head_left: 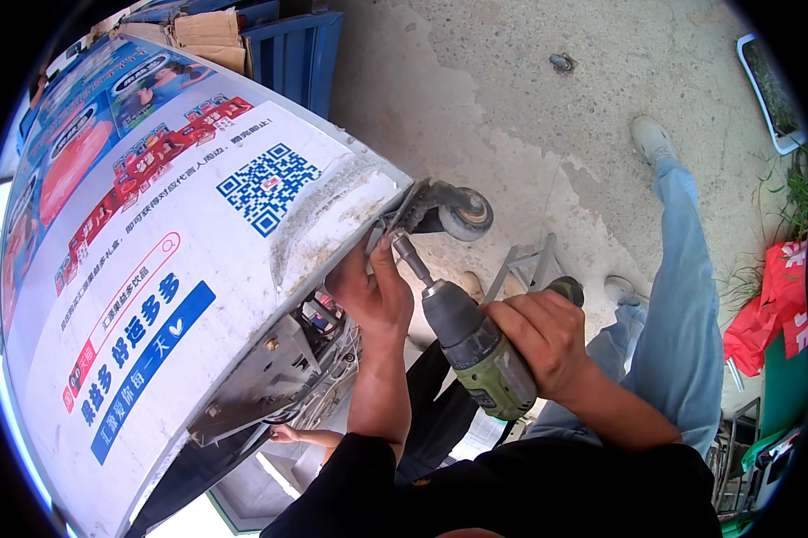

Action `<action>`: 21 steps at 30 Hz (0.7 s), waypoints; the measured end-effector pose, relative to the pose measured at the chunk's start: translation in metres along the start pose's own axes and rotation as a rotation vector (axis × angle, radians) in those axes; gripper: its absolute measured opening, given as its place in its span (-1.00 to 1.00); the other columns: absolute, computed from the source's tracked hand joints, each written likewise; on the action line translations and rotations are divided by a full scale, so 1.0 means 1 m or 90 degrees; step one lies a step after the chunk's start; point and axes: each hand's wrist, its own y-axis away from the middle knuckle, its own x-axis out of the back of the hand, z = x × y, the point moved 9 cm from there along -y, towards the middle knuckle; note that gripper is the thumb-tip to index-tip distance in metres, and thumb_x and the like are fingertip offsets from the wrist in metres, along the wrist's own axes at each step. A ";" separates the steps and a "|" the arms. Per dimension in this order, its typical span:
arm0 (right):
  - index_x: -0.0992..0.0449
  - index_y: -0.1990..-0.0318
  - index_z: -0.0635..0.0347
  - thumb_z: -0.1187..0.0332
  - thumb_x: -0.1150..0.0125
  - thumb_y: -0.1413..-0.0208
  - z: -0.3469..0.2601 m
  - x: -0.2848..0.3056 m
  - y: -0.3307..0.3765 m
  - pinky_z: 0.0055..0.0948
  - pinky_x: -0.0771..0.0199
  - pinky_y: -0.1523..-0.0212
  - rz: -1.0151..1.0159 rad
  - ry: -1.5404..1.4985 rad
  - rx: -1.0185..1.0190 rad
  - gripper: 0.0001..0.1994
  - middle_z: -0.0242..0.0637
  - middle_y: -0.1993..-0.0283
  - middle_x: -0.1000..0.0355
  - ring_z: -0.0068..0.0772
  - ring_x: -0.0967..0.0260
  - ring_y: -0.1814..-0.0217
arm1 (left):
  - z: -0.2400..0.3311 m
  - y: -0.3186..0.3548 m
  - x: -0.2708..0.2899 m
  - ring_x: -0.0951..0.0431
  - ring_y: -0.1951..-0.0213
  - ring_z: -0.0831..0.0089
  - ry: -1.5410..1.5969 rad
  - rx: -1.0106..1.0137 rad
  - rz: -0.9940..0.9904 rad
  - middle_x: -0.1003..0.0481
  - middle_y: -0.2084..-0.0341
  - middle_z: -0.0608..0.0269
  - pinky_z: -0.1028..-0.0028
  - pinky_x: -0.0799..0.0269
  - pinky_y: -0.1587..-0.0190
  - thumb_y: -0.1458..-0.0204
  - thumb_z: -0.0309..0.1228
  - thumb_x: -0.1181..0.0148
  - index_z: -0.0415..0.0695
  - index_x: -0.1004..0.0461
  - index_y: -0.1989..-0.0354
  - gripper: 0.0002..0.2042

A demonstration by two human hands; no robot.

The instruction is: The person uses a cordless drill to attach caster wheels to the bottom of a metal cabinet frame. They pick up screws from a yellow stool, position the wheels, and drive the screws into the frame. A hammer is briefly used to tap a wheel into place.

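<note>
Held in the right hand (547, 336): a cordless drill (471, 345), fingers wrapped tight around its grip, near the middle of the view above the person's dark-sleeved forearms. Long axis running diagonally, from the green and dark grey body at lower right up to the slim metal bit at upper left, tip aimed at the lower corner of a large white appliance cabinet (180, 269) lying tipped on its side. Chuck dark, smooth and cylindrical; body chunky, matte plastic, scuffed. Left hand (372, 291) pressed against the cabinet's underside just beside the bit, fingers curled and pinched close around something by the tip, too small to make out. Just beyond the tip, a grey rubber caster wheel (465, 213) on a metal bracket at the cabinet's corner. Cabinet skin glossy, curved by the lens, covered in coloured printed stickers, its edge grimy and scratched; bare metal plates and wiring exposed below. Underfoot, rough stained concrete floor (529, 108). Further right, another person's leg in blue jeans (686, 296) and a pale shoe, well apart from the drill.
</note>
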 end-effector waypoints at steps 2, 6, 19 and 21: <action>-0.57 0.00 0.21 0.34 -0.27 -0.02 -0.001 0.002 -0.003 -0.32 -0.44 0.31 0.014 0.001 -0.010 -0.64 -0.29 0.35 -0.45 -0.26 -0.51 0.37 | 0.001 -0.001 0.001 -0.69 0.18 0.18 0.008 0.007 -0.002 -0.67 0.14 -0.15 0.29 -0.55 0.02 -0.34 -0.39 -0.23 -0.50 -0.55 -0.11 -0.64; -0.58 0.00 0.20 0.33 -0.27 -0.02 0.003 0.002 0.000 -0.33 -0.43 0.33 0.013 0.003 -0.008 -0.65 -0.30 0.35 -0.45 -0.27 -0.50 0.38 | 0.001 0.000 0.000 -0.69 0.18 0.17 -0.005 -0.001 -0.007 -0.67 0.14 -0.15 0.29 -0.54 0.01 -0.35 -0.40 -0.21 -0.50 -0.55 -0.11 -0.65; -0.57 0.02 0.19 0.36 -0.29 -0.01 0.004 0.002 -0.003 -0.33 -0.42 0.34 0.007 0.015 -0.002 -0.66 -0.31 0.35 -0.45 -0.28 -0.50 0.39 | -0.005 0.003 -0.001 -0.62 -0.02 0.05 0.036 0.057 -0.011 -0.65 0.05 -0.12 0.17 -0.39 -0.22 -0.28 -0.47 -0.22 -0.39 -0.62 -0.06 -0.72; -0.56 0.02 0.22 0.36 -0.34 0.04 0.003 0.001 -0.002 -0.32 -0.44 0.33 -0.004 0.016 0.005 -0.63 -0.28 0.32 -0.49 -0.25 -0.52 0.38 | -0.008 0.004 -0.002 -0.60 -0.08 -0.04 0.055 0.085 -0.017 -0.65 0.02 -0.12 0.11 -0.34 -0.28 -0.23 -0.49 -0.24 -0.33 -0.65 -0.04 -0.74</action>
